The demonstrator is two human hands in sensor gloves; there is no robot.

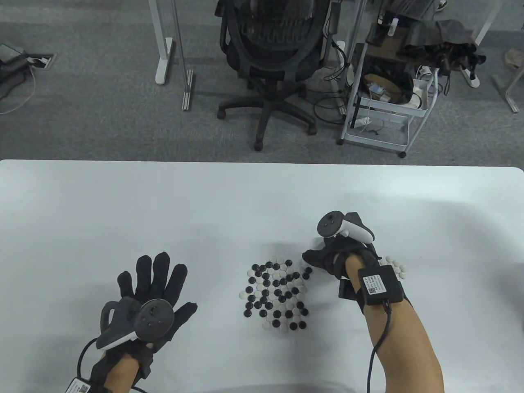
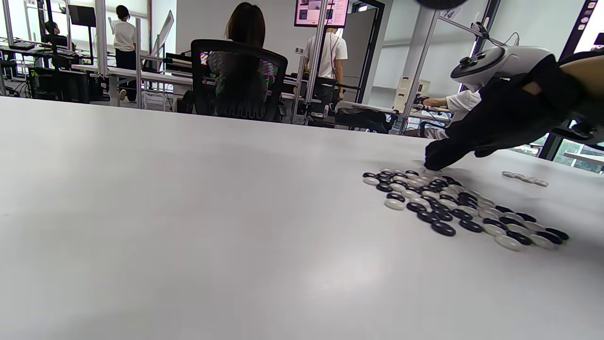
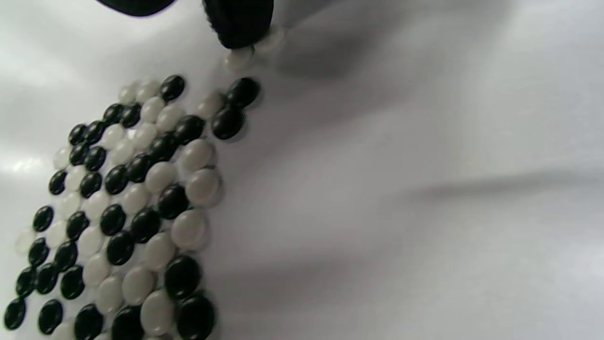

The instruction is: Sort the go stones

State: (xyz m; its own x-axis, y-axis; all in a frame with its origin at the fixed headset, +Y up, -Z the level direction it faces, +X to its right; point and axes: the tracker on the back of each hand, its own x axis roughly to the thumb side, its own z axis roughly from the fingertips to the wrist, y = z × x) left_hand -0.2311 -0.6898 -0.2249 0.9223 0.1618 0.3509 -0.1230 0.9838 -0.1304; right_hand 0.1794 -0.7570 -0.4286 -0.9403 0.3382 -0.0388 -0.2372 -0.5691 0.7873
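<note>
A flat patch of mixed black and white Go stones (image 1: 276,297) lies on the white table (image 1: 163,204); the same stones (image 2: 453,208) show in the left wrist view. My right hand (image 1: 314,263) reaches down at the patch's upper right edge. In the right wrist view one fingertip (image 3: 238,23) touches a white stone (image 3: 238,57) at the edge of the patch, and the thumb stays apart to the left. A small group of white stones (image 1: 395,266) lies to the right of that wrist. My left hand (image 1: 157,278) lies flat on the table with its fingers spread, left of the patch, holding nothing.
Beyond the table's far edge stand an office chair (image 1: 270,61) and a white wire cart (image 1: 385,102). In the left wrist view, people sit and stand at desks in the background, far from the table.
</note>
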